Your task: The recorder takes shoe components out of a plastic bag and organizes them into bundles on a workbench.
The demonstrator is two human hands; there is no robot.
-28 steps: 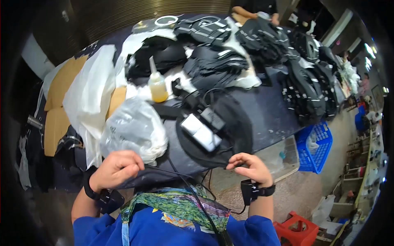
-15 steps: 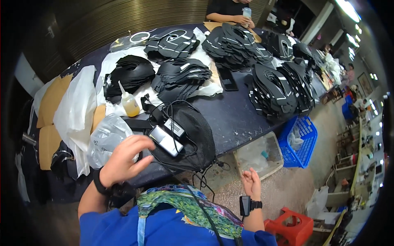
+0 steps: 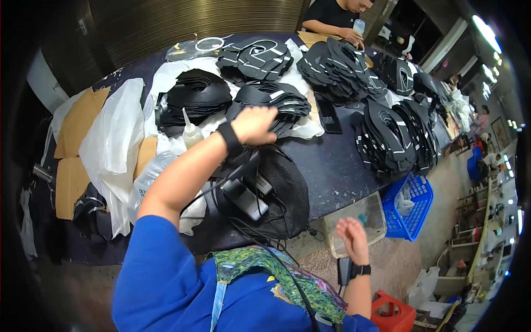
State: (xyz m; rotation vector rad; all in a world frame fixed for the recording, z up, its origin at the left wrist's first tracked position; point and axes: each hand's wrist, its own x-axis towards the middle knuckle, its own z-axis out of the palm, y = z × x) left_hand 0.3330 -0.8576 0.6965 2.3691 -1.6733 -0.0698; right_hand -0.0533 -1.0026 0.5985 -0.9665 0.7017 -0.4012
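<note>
My left hand (image 3: pixel 255 126) reaches over the table at the near left edge of a stack of black cut pieces with white strips (image 3: pixel 285 98). Its fingers bend loosely, the thumb stands apart, and nothing shows in its grip; contact with the stack is unclear. Below it lies a black mesh bag (image 3: pixel 290 193) with a silver device (image 3: pixel 244 199) and tangled black cables. Partly behind my left forearm stands a squeeze bottle with a pointed nozzle (image 3: pixel 192 133). My right hand (image 3: pixel 352 235) hangs beyond the table edge near a clear plastic bin (image 3: pixel 373 229), empty, fingers loosely apart.
More black stacks (image 3: pixel 337 72) cover the far table, with a dark phone (image 3: pixel 330 117) between them. White sheeting (image 3: pixel 113 149) and brown cardboard (image 3: pixel 72 188) lie left. A blue basket (image 3: pixel 409 213) and red stool (image 3: pixel 395 312) stand right. Across the table a person (image 3: pixel 329 22) holds a bottle.
My left hand has moved forward and right, from beside the silver device to the black stack. My right hand stays near the bin. The view has shifted slightly.
</note>
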